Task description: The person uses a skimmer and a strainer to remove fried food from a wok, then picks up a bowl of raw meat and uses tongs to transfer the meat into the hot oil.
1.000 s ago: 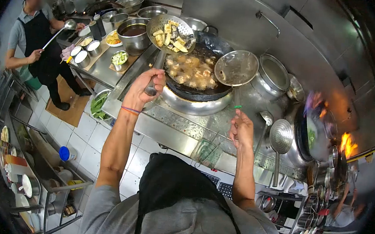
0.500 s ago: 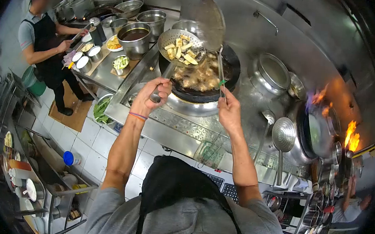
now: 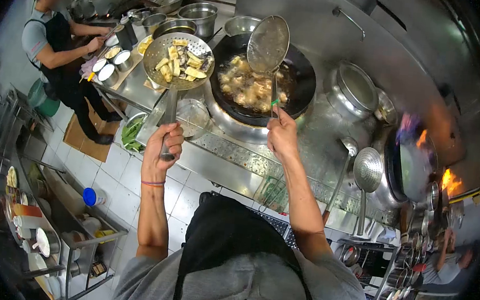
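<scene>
My left hand (image 3: pixel 163 147) is wrapped round the handle of a large perforated skimmer (image 3: pixel 154 77). Pale and dark-skinned vegetable pieces (image 3: pixel 179 63) lie in its bowl, left of the wok. My right hand (image 3: pixel 283 133) grips the handle of a round mesh strainer (image 3: pixel 269 42), which is held above the dark wok (image 3: pixel 307 79). No food shows on the strainer. Beneath it, browned pieces (image 3: pixel 248 86) bubble in oil.
Metal pots (image 3: pixel 198 17) stand behind the skimmer. A co-worker (image 3: pixel 51 39) is at the far left counter. On the right are a ladle (image 3: pixel 343 158), another skimmer (image 3: pixel 369 168), a lidless pot (image 3: pixel 353 88) and flames (image 3: pixel 450 182). A second person (image 3: pixel 446 268) is far right.
My left hand has moved left and down, carrying the loaded skimmer away from the wok. The mesh strainer has come lower over the wok, and my right hand has shifted slightly left.
</scene>
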`<state>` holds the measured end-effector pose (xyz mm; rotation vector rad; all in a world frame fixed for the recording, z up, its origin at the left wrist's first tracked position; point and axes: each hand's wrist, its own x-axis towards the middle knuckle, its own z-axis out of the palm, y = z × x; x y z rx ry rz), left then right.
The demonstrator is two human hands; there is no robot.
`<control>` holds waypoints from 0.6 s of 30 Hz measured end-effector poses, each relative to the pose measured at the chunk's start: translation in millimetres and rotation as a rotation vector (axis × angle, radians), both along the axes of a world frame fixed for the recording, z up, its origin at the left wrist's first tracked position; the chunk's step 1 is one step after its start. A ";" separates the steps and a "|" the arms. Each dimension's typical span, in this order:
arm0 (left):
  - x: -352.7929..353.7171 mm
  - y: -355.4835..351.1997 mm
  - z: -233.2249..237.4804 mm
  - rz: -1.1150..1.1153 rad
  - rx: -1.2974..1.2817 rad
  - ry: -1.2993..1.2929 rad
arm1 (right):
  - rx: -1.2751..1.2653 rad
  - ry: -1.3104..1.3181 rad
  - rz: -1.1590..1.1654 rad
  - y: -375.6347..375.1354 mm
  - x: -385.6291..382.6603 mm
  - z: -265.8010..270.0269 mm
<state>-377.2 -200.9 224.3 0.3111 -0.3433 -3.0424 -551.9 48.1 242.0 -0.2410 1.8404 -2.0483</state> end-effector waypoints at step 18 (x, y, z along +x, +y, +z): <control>45.9 25.2 -39.3 0.065 0.100 -0.116 | 0.263 0.055 -0.007 -19.2 -0.1 -35.4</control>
